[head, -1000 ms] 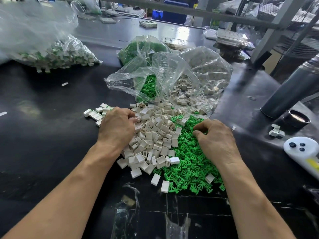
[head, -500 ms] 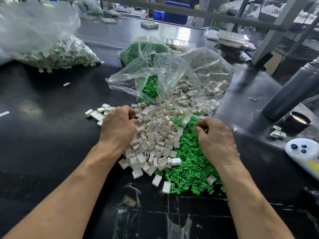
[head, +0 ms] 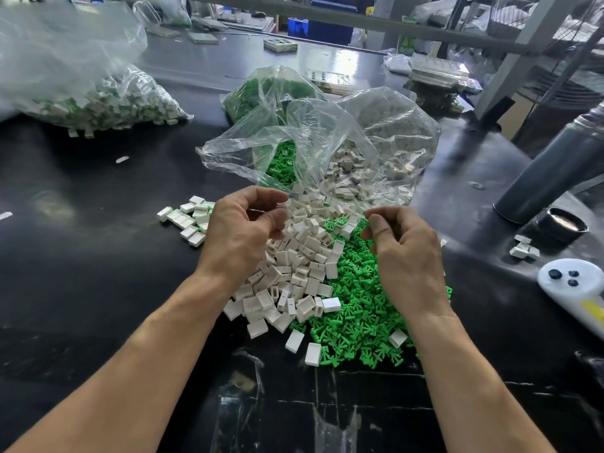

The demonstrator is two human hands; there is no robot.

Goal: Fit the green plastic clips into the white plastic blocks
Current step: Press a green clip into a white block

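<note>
**Picking parts, ready to join them**

Mid-frame, our left hand (head: 243, 230) hovers curled over the white blocks (head: 294, 266); we cannot tell whether it holds one. Our right hand (head: 403, 250), above the green clips (head: 356, 308) at lower centre, has thumb and forefinger pinched together, seemingly on a clip we cannot make out. Next, we judge, the hands must meet, clip aligned with a block's slot.

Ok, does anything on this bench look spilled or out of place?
Yes. White blocks and green clips lie spilled in loose heaps from the open plastic bags, and a few blocks sit stray at right.
</note>
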